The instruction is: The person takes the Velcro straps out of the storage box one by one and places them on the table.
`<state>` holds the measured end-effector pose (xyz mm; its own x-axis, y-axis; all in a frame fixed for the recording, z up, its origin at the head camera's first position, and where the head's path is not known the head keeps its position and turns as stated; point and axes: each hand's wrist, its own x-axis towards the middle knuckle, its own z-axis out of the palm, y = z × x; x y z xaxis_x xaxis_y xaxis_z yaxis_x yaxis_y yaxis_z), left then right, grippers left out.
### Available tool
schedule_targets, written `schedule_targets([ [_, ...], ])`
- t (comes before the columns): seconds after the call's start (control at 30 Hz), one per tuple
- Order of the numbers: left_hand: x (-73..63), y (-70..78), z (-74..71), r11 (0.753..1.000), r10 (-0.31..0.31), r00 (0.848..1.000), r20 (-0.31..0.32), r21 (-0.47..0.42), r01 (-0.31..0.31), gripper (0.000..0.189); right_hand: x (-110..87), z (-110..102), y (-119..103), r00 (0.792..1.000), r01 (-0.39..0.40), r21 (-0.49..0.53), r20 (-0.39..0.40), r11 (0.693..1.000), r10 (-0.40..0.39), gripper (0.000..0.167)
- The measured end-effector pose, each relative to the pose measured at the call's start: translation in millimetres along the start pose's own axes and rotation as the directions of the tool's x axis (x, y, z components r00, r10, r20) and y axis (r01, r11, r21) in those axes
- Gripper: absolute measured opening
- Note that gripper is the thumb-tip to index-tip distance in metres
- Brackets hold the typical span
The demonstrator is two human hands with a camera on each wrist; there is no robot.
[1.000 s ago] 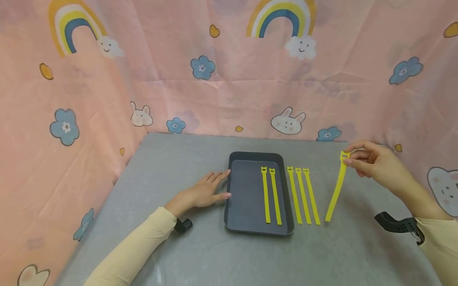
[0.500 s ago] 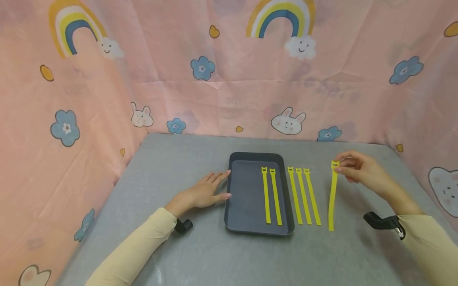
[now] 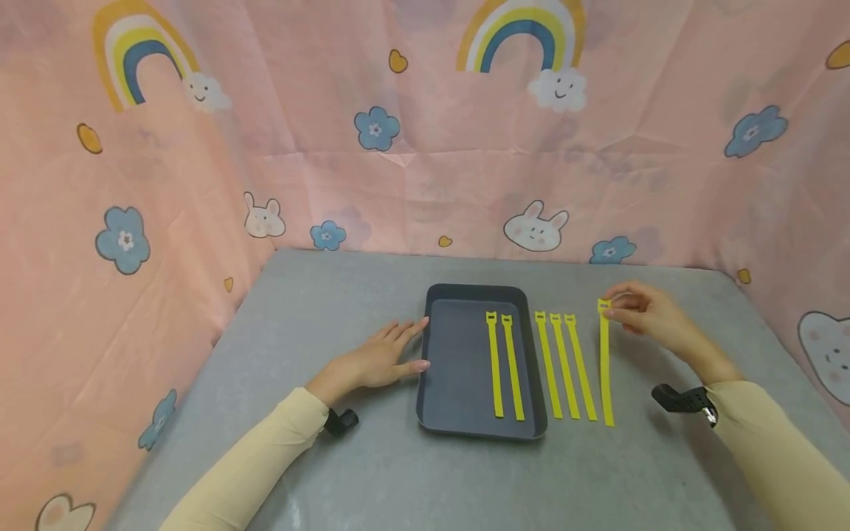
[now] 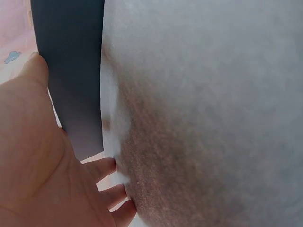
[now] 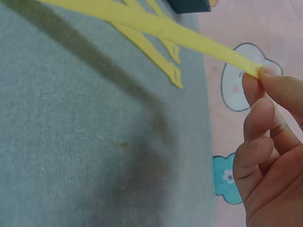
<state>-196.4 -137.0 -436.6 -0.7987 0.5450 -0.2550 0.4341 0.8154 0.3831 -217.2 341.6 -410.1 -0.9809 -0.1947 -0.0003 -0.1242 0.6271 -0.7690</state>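
Note:
My right hand (image 3: 654, 324) pinches the slotted head of a yellow cable tie (image 3: 605, 365) between thumb and fingertips. The strap hangs down over the grey table, right of three more yellow cable ties (image 3: 566, 366) lying side by side. In the right wrist view, the held cable tie (image 5: 165, 29) stretches away from the fingertips, above its shadow. Two yellow cable ties (image 3: 504, 367) lie in the right half of a dark grey tray (image 3: 458, 369). My left hand (image 3: 372, 363) has its fingers spread and touches the tray's left side; the left wrist view shows the thumb against the tray wall (image 4: 71, 75).
A pink patterned cloth (image 3: 425, 177) surrounds the table's back and sides. The grey table (image 3: 372, 472) extends around the tray on all sides. A black wrist band piece (image 3: 680, 399) juts from the right wrist, another black piece (image 3: 341, 422) from the left.
My right hand has moved left and slightly down, bringing the held cable tie close beside the row of three. It now hangs nearly straight. The left hand and tray have stayed put.

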Motion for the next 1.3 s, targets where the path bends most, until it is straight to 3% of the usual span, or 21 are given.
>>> schedule_targets([
  [0.2,1.5,-1.4,0.8,1.000,-0.002,1.000,-0.001,0.015,0.002,0.082,11.6,7.7,7.1,1.000,0.022,-0.008,-0.003,1.000,-0.022,0.034],
  [0.5,1.4,-1.0,0.8,1.000,0.009,1.000,0.000,0.008,-0.009,0.082,20.6,17.1,20.3,1.000,-0.012,-0.048,0.015,0.999,0.013,0.035],
  [0.83,0.3,-1.2,0.9,1.000,0.003,1.000,0.000,0.006,-0.003,0.082,26.4,23.9,28.1,0.999,0.041,-0.045,0.033,0.998,-0.039,0.029],
  [1.3,1.3,-3.0,1.9,1.000,0.014,1.000,-0.001,0.001,-0.014,0.082,29.7,34.8,30.7,1.000,-0.020,-0.125,0.005,0.992,0.020,0.028],
])
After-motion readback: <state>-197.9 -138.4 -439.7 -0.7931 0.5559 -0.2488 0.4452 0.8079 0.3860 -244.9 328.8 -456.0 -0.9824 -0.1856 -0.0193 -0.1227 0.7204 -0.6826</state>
